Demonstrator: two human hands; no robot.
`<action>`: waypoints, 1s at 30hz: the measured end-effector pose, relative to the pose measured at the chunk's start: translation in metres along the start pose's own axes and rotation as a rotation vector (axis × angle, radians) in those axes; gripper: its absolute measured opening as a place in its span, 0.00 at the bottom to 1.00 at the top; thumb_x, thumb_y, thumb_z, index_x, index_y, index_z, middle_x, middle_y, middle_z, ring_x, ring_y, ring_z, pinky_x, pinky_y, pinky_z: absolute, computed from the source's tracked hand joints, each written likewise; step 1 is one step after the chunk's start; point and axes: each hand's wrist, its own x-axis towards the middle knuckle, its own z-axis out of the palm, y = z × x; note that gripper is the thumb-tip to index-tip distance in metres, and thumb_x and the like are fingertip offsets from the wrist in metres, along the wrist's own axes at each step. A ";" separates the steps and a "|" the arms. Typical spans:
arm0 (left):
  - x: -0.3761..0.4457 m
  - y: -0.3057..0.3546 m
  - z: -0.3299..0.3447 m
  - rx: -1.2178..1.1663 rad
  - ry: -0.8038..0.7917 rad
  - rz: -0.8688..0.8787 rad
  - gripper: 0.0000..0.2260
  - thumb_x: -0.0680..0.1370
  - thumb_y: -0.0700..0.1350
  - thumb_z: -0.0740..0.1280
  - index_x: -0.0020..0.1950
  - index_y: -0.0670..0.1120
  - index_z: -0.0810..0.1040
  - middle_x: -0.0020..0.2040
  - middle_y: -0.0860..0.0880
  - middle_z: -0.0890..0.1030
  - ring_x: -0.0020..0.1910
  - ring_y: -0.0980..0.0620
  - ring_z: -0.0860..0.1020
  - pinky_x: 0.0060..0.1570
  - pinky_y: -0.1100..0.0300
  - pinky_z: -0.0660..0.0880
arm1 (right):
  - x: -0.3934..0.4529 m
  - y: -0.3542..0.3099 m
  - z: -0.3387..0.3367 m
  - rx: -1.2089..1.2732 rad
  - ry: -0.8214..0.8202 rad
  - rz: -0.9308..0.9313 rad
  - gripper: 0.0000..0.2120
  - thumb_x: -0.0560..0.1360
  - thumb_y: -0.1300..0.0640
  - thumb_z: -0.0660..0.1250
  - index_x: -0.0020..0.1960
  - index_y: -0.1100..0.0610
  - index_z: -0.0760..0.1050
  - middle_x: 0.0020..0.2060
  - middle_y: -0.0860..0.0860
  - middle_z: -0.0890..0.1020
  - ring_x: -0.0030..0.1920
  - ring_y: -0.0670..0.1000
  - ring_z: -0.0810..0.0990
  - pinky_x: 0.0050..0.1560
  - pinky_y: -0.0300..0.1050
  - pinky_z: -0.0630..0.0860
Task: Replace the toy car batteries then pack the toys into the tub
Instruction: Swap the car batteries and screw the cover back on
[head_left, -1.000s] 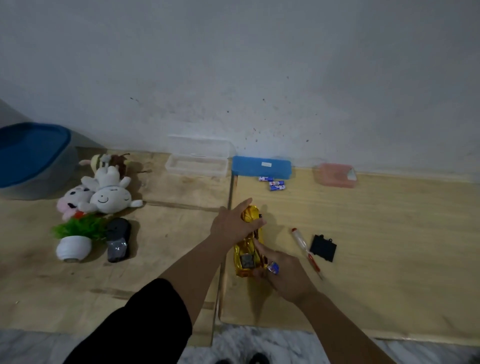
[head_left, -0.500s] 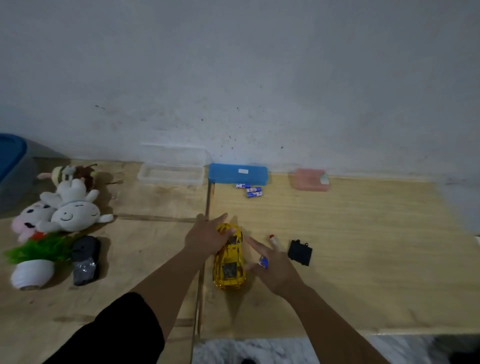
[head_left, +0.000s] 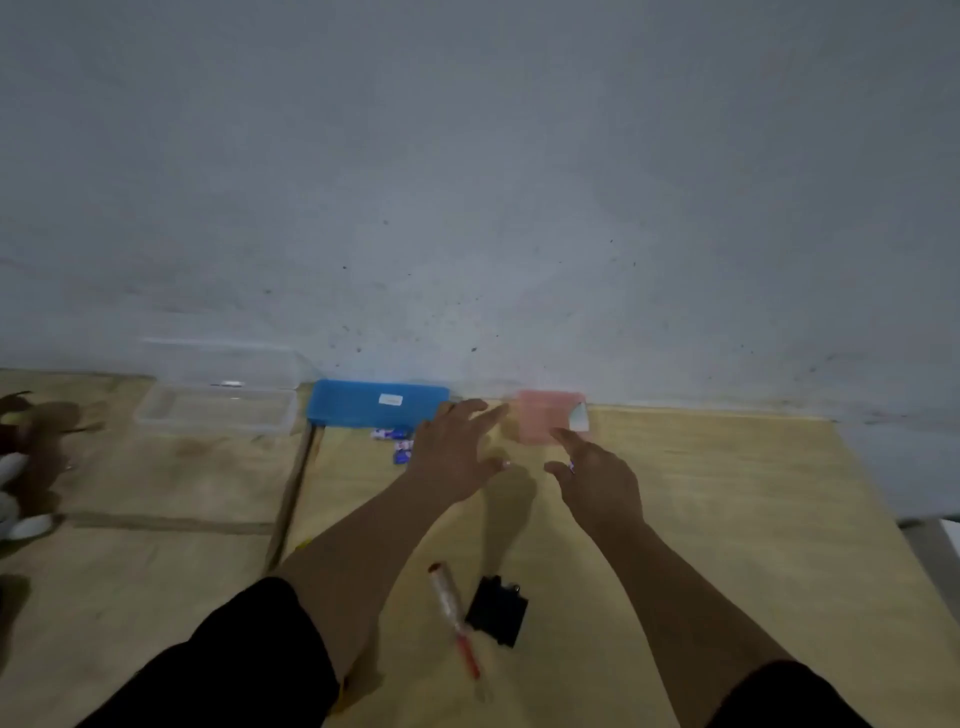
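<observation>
Nearest on the wooden table (head_left: 727, 519) lie a screwdriver (head_left: 453, 613) with a clear handle and red shaft, and just right of it a black battery cover (head_left: 497, 610); the two sit between the person's forearms. The toy car is almost wholly hidden under the left forearm, with only slivers of yellow showing at the sleeve edge.

Farther out, both hands reach toward the far edge. The left hand (head_left: 457, 452) has its fingers spread and straight, holding nothing, its fingertips near the pink box (head_left: 545, 415). The right hand (head_left: 597, 480) points its forefinger at that pink box, and a small blue-and-white battery (head_left: 571, 466) shows pinched between thumb and fingers.

Just left of the left hand lie loose batteries (head_left: 396, 441), blue and white, close to a blue case (head_left: 363, 402). Left of the case sits a clear plastic box (head_left: 218, 410) with its lid raised against the wall. At the far left edge, parts of plush toys (head_left: 13, 467) show, blurred.
</observation>
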 end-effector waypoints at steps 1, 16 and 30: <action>0.012 0.009 0.008 0.016 -0.019 0.005 0.33 0.72 0.68 0.57 0.75 0.60 0.57 0.74 0.55 0.62 0.72 0.50 0.60 0.66 0.52 0.62 | 0.011 0.009 0.003 -0.033 -0.021 -0.022 0.22 0.78 0.49 0.59 0.71 0.48 0.62 0.60 0.54 0.77 0.55 0.58 0.78 0.53 0.49 0.74; 0.074 0.021 0.074 0.021 0.046 0.026 0.31 0.68 0.51 0.68 0.71 0.50 0.69 0.69 0.53 0.73 0.63 0.49 0.72 0.54 0.50 0.72 | 0.084 0.069 0.051 -0.406 0.110 -0.612 0.23 0.58 0.60 0.76 0.53 0.60 0.82 0.54 0.61 0.82 0.19 0.51 0.74 0.18 0.36 0.66; 0.070 0.032 0.076 0.091 0.006 -0.070 0.28 0.79 0.52 0.58 0.77 0.55 0.49 0.77 0.59 0.51 0.75 0.54 0.53 0.68 0.50 0.55 | 0.087 0.071 0.050 -0.648 0.290 -0.953 0.19 0.73 0.66 0.54 0.58 0.67 0.77 0.47 0.69 0.82 0.20 0.52 0.72 0.19 0.40 0.69</action>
